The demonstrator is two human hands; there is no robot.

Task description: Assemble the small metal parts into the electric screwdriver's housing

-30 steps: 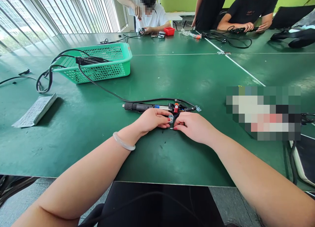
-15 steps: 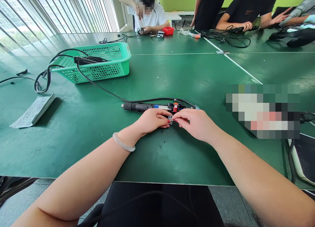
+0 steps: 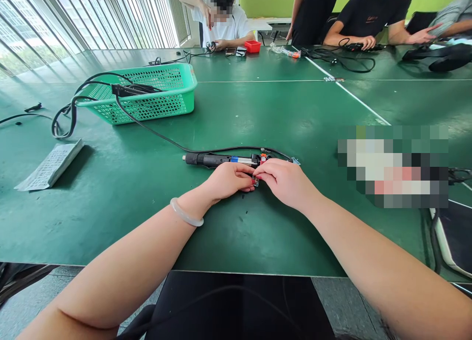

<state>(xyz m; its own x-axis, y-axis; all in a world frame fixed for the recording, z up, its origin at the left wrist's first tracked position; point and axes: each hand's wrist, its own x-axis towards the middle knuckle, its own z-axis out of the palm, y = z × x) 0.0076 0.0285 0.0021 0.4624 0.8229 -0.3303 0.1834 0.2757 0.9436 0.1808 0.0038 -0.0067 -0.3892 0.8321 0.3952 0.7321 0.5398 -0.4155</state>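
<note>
My left hand [image 3: 229,179] is closed in a pinch on a small silvery plate-like part [image 3: 256,182], too small to make out fully. The fingertips of my right hand [image 3: 286,181] are pressed together at that part's upper side; whatever they hold is hidden. Just behind both hands lies an opened handheld tool [image 3: 208,160], with a black barrel, a blue band, a silver cylinder and a red piece. Its right end is partly covered by my right hand. A black cable [image 3: 165,138] runs from there to the basket.
A green mesh basket [image 3: 155,111] holding black cables stands at the back left. To the left lies a folded paper packet [image 3: 51,165]. A blurred-out object [image 3: 398,168] sits at right, near a dark tablet-like thing [image 3: 455,231]. Other people sit across the green table [image 3: 236,236].
My right hand has shifted slightly left and closer to the left fingertips, covering more of the small part. My left hand stays where it was.
</note>
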